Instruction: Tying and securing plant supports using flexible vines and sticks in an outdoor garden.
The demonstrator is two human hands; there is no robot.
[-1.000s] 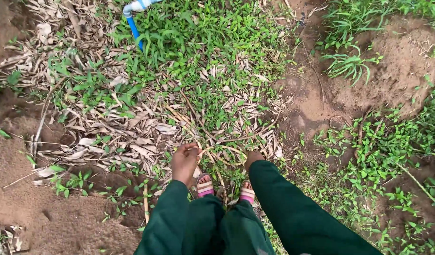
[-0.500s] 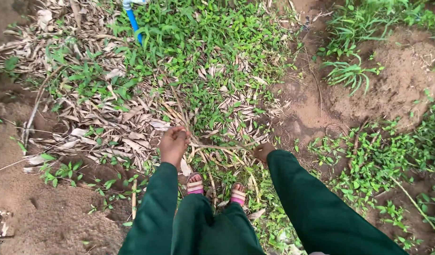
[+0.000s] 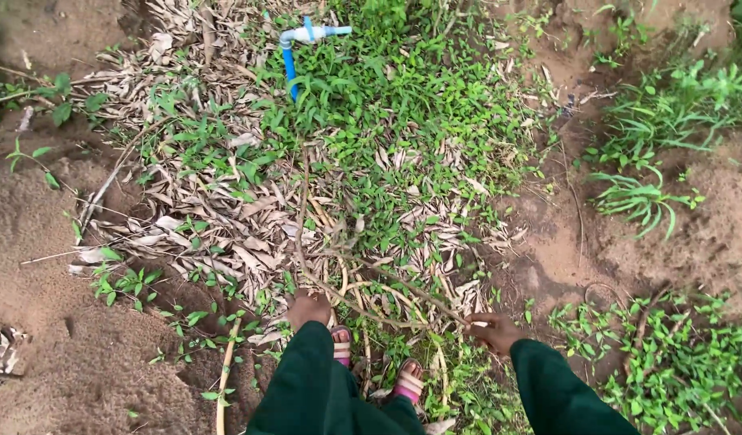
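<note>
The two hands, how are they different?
The left hand is a closed fist gripping the thin vine stems close to the feet; the right hand reaches farther out, fingers pinching the stems' other end. The left sits by dry leaves, the right beside green weeds. Both wear dark green sleeves.

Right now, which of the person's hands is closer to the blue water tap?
The left hand is nearer. It lies almost straight below the blue tap, across the dry leaves. The right hand is off to the right and slightly lower, farther away.
</note>
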